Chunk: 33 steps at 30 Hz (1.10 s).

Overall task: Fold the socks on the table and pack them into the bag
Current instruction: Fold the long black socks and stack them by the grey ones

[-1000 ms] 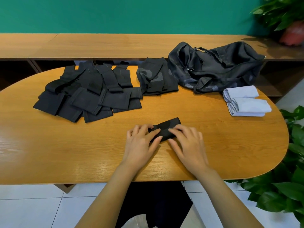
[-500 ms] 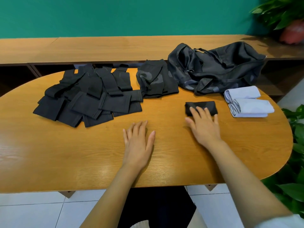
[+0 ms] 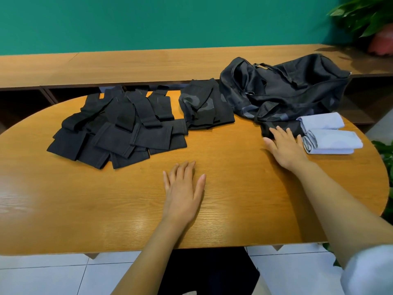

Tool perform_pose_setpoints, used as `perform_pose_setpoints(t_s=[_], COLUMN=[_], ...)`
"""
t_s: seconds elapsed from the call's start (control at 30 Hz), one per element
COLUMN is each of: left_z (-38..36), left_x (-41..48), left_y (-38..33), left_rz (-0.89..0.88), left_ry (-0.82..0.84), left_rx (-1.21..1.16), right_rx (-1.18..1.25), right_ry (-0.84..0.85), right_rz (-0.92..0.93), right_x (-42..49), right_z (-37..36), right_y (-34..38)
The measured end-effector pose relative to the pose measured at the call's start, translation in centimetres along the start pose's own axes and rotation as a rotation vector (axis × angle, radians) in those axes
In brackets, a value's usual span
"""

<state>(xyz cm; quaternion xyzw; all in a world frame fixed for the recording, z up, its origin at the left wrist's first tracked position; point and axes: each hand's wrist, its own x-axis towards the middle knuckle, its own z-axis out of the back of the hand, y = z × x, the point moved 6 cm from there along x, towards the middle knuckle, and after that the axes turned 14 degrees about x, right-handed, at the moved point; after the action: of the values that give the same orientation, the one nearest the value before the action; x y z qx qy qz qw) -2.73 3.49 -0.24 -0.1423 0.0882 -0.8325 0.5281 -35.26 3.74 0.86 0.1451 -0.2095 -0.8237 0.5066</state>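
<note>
sock [image 3: 284, 124]: folded, at bag [image 3: 297, 90] foot, perhaps touching it | right hand [image 3: 285, 147]: fingers flat on sock, no grasp | left hand [image 3: 182, 188]: flat on table [image 3: 85, 199], empty | handling: light, limp; pinch across fold

Folded sock [image 3: 265, 130] — part under right hand [image 3: 286, 145], plant [image 3: 361, 15] cropped
</note>
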Motion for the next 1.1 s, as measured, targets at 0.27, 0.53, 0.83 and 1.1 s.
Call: perform_pose_setpoints(t_s=[0.27, 0.53, 0.83, 1.1], left_z=[0.4, 0.4, 0.4, 0.7], left_x=[0.1, 0.2, 0.2, 0.1], left_y=[0.4, 0.4, 0.1, 0.0], left_rz=[0.084, 0.096, 0.095, 0.100], left_ry=[-0.044, -0.039, -0.001, -0.004], left_rx=[-0.054, -0.027, 0.008, -0.018], right_rx=[-0.042, -0.009, 0.211, 1.124], right_ry=[0.014, 0.207, 0.285, 0.130], right_rz=[0.301, 0.393, 0.247, -0.033], right_x=[0.2, 3.3, 5.1, -2.5], right_z=[-3.4, -7.2, -8.1, -5.0], right_y=[9.3, 19.8, 22.7, 17.6])
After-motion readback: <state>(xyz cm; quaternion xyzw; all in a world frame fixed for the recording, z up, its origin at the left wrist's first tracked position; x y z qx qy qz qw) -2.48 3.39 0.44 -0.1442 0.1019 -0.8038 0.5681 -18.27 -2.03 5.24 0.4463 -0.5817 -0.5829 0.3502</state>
